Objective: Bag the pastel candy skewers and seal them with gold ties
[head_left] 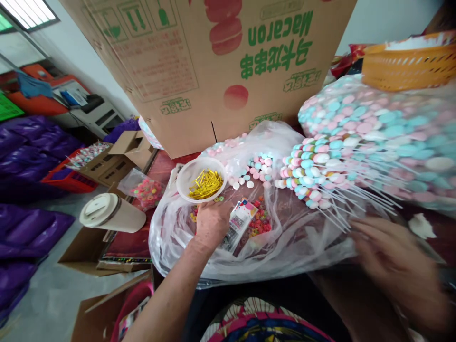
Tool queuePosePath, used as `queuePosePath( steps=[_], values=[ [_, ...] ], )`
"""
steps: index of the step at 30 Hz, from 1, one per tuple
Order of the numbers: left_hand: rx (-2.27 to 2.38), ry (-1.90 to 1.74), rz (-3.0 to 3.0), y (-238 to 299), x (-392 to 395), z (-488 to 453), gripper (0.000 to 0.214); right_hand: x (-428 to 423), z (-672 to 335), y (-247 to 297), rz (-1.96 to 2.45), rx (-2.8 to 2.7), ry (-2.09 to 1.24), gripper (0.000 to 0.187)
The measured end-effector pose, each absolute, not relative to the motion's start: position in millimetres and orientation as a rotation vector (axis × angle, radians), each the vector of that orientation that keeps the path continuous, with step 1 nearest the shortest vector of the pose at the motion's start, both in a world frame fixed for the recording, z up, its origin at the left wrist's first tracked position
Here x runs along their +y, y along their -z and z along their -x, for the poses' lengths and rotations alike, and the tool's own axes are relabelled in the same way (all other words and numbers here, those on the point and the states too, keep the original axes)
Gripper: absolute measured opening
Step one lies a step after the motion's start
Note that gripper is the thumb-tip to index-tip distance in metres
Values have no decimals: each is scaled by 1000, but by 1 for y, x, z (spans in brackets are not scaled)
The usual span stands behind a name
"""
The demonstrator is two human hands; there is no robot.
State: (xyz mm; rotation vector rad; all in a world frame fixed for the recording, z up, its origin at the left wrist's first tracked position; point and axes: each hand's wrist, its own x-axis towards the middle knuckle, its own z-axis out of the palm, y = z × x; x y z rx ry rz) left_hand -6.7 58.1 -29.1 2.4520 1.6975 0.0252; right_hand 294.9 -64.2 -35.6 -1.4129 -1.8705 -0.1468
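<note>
My left hand (211, 222) reaches into a clear plastic bag (178, 237), just below a white bowl (185, 178) of gold twist ties (205, 184); its fingers are turned down and hidden. Beside it lie a small printed packet (239, 221) and colourful candy rings (259, 223). My right hand (395, 266), blurred by motion, rests at the ends of the white sticks (356, 199) of a fan of pink, blue and white marshmallow skewers (313, 173). Loose pastel marshmallows (256, 166) lie on the plastic behind.
A big "Macaron" cardboard box (213, 61) stands at the back. A large bag of pastel marshmallows (384, 133) lies right, under an orange basket (409, 64). A lidded cup (110, 213), a small candy bag (147, 192) and open cartons (117, 161) sit left; purple bags (32, 147) cover the floor.
</note>
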Motion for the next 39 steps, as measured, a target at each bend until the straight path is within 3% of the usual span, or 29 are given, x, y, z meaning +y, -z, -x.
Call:
queuePosePath(
  steps=[1, 5, 12, 15, 17, 21, 23, 26, 29, 32, 35, 39],
  values=[
    [1726, -28, -2450, 28, 57, 4, 28, -42, -279, 38, 1313, -1902, 255, 16],
    [1814, 15, -2321, 41, 56, -8, 37, 14, -213, 33, 1186, -2113, 72, 17],
    [1656, 14, -2335, 43, 56, -1, 30, -5, -225, 55, 1226, -1832, -79, 16],
    [1473, -110, -2537, 25, 52, -1, 30, 2, -227, 49, 1280, -1784, -147, 31],
    [1289, -300, -2652, 15, 52, -4, 30, 14, -216, 41, 1292, -1778, -344, 46],
    [1129, -508, -2574, 10, 65, -8, 21, 32, -194, 41, 1337, -1730, -840, 26],
    [1115, -517, -2550, 13, 72, -8, 18, 36, -191, 50, 1408, -1658, -939, 31],
    [1143, -481, -2465, 13, 74, -7, 18, 35, -199, 56, 1470, -1569, -942, 30],
    [1029, -357, -2326, 3, 70, -8, 20, 29, -211, 49, 1386, -1545, -984, 41],
    [894, -207, -2265, -11, 67, -12, 25, 19, -213, 34, 1264, -1592, -1124, 25],
    [1106, -182, -2408, -18, 58, -21, 21, 9, -203, 24, 1351, -1571, -910, 22],
    [1295, -432, -2315, -6, 36, -38, 22, -2, -198, 18, 1295, -1631, -713, 21]
  ],
)
